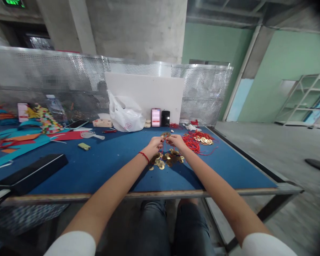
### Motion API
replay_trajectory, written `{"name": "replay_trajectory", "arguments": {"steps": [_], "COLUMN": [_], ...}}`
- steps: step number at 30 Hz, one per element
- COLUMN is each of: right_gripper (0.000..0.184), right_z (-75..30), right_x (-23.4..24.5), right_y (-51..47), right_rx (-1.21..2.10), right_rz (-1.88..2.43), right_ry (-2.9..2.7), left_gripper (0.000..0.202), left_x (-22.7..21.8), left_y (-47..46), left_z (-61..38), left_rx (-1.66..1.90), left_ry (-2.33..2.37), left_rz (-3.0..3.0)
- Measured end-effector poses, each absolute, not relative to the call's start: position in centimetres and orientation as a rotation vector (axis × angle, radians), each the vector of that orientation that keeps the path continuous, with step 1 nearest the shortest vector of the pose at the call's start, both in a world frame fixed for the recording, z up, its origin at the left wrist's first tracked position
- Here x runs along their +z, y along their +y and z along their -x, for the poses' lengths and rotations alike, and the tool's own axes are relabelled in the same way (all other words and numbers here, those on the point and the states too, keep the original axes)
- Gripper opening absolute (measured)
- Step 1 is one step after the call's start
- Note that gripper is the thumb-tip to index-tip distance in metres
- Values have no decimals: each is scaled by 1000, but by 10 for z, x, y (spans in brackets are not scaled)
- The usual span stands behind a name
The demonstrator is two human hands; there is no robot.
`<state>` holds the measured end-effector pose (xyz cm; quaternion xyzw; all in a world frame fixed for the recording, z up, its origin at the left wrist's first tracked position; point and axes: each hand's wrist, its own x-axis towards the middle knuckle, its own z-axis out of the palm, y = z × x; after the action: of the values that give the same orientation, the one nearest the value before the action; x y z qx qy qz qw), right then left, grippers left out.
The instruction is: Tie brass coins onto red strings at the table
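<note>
Hands point(156, 143) together pinch a brass coin point(165, 134) on red cord point(162, 151); the white plastic bag point(125, 115) beyond hides its contents.

Nothing legible. Green illuminated sign point(14, 3) above doorway, lettering cut off and blurred. Red mark on white plastic bag point(125, 115), print on tissue box point(102, 123), phone screen point(156, 117): all too small to read.

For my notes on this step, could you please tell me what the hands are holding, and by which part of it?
The left hand and right hand appear to pinch a small brass coin at its lower edge; the exact grip is too small to tell.
</note>
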<state>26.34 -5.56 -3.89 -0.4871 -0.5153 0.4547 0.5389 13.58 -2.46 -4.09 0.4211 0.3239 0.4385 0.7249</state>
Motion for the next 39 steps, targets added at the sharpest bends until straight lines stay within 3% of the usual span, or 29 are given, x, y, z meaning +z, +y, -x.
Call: {"name": "replay_trajectory", "arguments": {"steps": [5, 18, 22, 30, 39], "right_gripper": [14, 8, 9, 24, 19], "right_z": [-271, -281, -286, -289, -290], "right_x": [-45, -55, -53, -47, -49], "right_y": [-56, -51, -52, -59, -55], "right_rx": [1057, 1421, 1376, 1181, 796], "right_rz": [1132, 1141, 1186, 1196, 1168], "right_ry": [-1124, -993, -1018, -1168, -1321], "left_gripper": [19, 20, 15, 23, 31], "left_x": [-46, -55, -56, -49, -59], "left_y": [-33, -37, -38, -46, -33], "left_z": [-149, -154, -155, -155, -157], "left_rx": [1096, 1102, 1086, 1137, 1312], "left_ry": [846, 884, 859, 947, 1067], "left_rz": [-945, -1250, -1277, -1387, -1756]}}
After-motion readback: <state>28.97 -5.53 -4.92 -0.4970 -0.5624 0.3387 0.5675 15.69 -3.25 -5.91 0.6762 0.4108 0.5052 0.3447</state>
